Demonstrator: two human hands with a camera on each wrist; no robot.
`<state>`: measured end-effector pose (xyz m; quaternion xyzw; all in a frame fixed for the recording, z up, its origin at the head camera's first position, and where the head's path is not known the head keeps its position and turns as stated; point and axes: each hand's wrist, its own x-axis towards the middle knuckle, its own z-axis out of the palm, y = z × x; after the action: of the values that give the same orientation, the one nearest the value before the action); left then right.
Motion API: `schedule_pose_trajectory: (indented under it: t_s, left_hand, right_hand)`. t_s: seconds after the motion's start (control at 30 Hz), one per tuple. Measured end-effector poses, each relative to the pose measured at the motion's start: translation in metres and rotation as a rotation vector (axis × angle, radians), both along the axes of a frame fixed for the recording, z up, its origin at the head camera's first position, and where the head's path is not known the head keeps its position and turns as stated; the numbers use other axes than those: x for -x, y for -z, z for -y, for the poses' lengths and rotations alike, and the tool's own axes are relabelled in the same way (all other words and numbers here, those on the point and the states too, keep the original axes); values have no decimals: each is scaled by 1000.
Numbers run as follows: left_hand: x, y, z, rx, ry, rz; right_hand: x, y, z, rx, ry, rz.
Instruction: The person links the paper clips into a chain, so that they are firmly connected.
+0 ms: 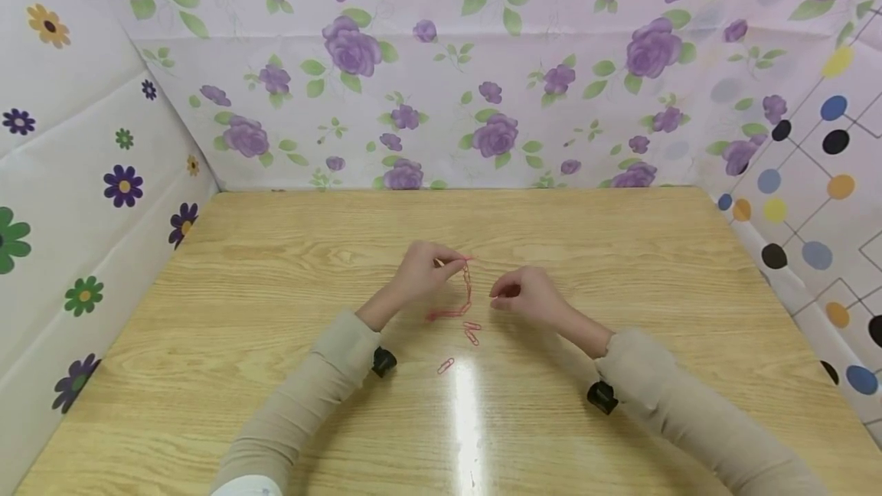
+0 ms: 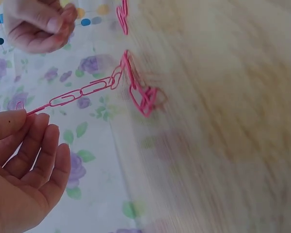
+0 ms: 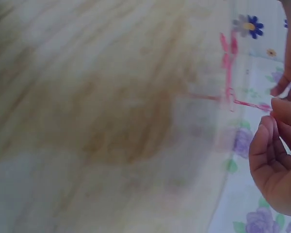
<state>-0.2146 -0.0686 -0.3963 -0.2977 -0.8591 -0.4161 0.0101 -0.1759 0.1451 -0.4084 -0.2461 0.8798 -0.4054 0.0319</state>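
My left hand (image 1: 422,270) pinches the top end of a chain of pink paper clips (image 2: 65,98) between thumb and forefinger. From those fingertips the chain hangs down, bends at the table and runs left to a small bunched end (image 2: 144,101). To the right of the chain, my right hand (image 1: 527,295) is raised with fingers bent and thumb tip close to the forefinger. I cannot tell whether a small thing sits between those tips. Two loose pink paper clips (image 1: 472,338) lie close together by the chain's bend, and another loose paper clip (image 1: 445,366) lies nearer to me.
All of this is on a wood-grain table (image 1: 592,228). Behind it rises a sheet with purple flowers (image 1: 496,136). A flower-patterned sheet (image 1: 124,251) borders the left side and a dotted sheet (image 1: 816,228) the right. Both wrists wear a black camera mount (image 1: 602,397).
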Motion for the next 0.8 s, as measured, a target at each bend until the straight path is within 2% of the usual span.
schedule_pose_trajectory:
  t_s: [0.2, 0.33, 0.6, 0.7, 0.8]
  left_hand:
    - [9, 1, 10, -60, -55, 77]
    - [16, 3, 17, -135, -85, 149]
    - [27, 4, 25, -246, -60, 330]
    - [29, 5, 26, -244, -69, 365]
    - [29, 6, 26, -240, -76, 377]
  right_hand:
    - [6, 14, 6, -68, -129, 68]
    - [9, 15, 13, -100, -209, 63]
    - [20, 13, 25, -117, -420, 28]
    - [23, 16, 28, -124, -473, 28]
    - [25, 17, 29, -145, -488, 40]
